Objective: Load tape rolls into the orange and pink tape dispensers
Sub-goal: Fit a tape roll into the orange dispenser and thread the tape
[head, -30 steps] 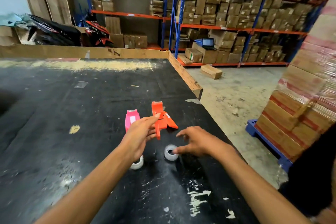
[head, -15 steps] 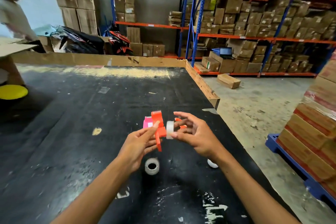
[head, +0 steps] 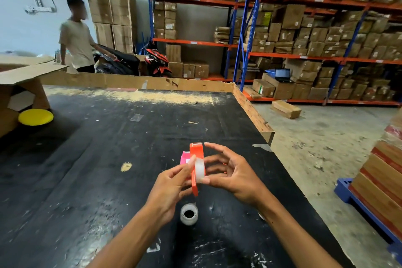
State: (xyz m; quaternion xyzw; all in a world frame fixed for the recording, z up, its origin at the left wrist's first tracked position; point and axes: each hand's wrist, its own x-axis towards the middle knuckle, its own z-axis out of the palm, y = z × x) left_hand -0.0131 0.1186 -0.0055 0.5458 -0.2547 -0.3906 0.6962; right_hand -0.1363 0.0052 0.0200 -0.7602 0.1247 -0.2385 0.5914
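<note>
Head view, left hand [head: 171,189]: closed around the orange dispenser [head: 195,167], held on edge above the table, thumb and forefinger pinching its upper part
Head view, right hand [head: 232,175]: thumb and fingertips clamped on the clear tape roll [head: 199,169], pressing it against the open side of the orange dispenser; other fingers fanned out
Pink dispenser [head: 185,157]: on the table just behind the left hand, mostly hidden, apparently unloaded
Spare roll [head: 189,214]: lying flat on the table [head: 108,148] near the wrists, core hole facing up; likely meant for the pink one
Risk, misseating: roll could jam or sit crooked if pushed in off the hub line; hub itself not visible, so alignment cannot be judged
Risk, slip: light pinch on a smooth roll, easily popped out and sent rolling toward the nearby right table edge
Risk, wrong way round: free tape end not discernible, so could be seated feeding away from the cutter
Risk, shell: thin plastic gripped at one end only, liable to twist in the hand under sideways pressure
Materials, dispensers: glossy moulded plastic, flat-sided, narrow, squared top on the orange one
Materials, rolls: translucent whitish rings, slick faces, dark core on the spare
Materials, table: matte black sheet, scuffed, white scrapes and tape scraps, raw wooden rim at the far side
</note>
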